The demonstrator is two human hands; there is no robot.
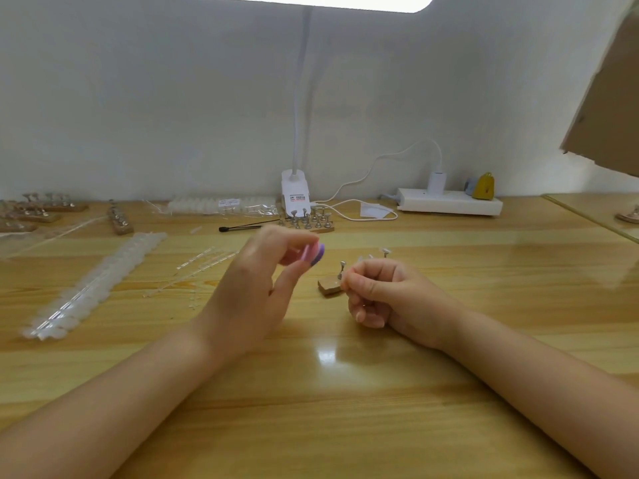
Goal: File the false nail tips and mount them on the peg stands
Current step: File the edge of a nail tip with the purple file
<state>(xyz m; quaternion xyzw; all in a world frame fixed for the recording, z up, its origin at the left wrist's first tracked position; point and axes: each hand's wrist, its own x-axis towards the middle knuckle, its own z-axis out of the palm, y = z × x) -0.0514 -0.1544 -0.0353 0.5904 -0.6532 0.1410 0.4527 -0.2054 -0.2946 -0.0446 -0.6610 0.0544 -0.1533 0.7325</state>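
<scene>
False nail tips (pixel 86 288), still on their clear strips, lie along the left of the tabletop (pixel 328 392), while the left hand (pixel 256 288) pinches a pink-and-purple nail file (pixel 313 254) between thumb and curled fingers, raised above the wood. Right hand (pixel 383 292) rests on the tabletop with fingers curled tight against the thumb (whether a tip sits between them cannot be told), just beside a wooden peg stand (pixel 331 286) whose metal pegs rise behind the knuckles. Further peg stands (pixel 313 219) cluster at the lamp base (pixel 294 195) near the wall, with a black brush (pixel 238 228) just left of them.
</scene>
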